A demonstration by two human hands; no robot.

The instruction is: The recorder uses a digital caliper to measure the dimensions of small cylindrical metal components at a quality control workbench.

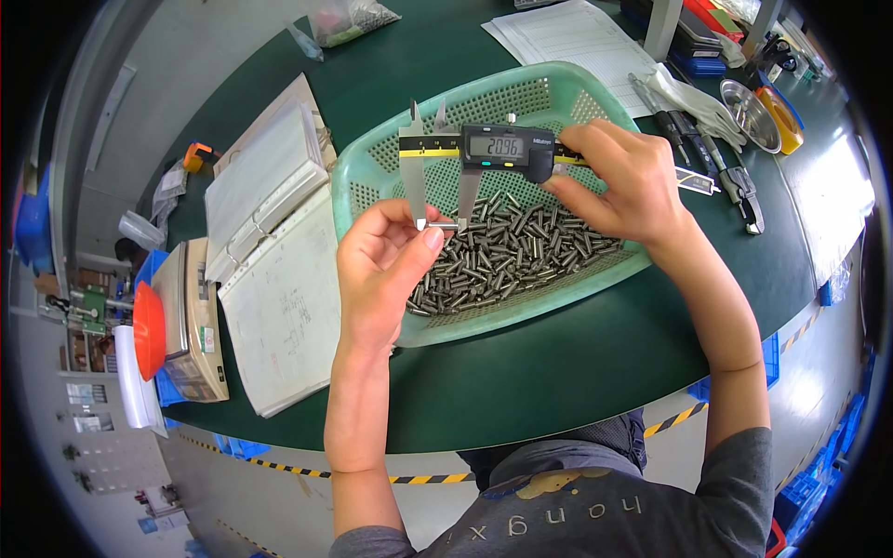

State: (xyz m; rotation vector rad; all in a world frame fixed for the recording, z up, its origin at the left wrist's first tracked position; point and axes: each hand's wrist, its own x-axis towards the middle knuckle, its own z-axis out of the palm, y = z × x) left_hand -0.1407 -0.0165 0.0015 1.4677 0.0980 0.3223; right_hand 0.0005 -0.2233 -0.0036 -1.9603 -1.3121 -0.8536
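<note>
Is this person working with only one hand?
No, the left hand holds a metal pin between the jaws of the caliper, which the right hand grips.

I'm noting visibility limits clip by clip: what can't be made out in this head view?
All in the head view:
Metal pin: whether both ends touch the digital caliper; too small, and pinched by the left hand.
Right hand: most fingers, hidden under its back.
Green perforated basket: floor beneath the piled pins, which cover it.
Ring-binder page: markings too faint and small.
Clear plastic bag: cut off by the top edge.
</note>
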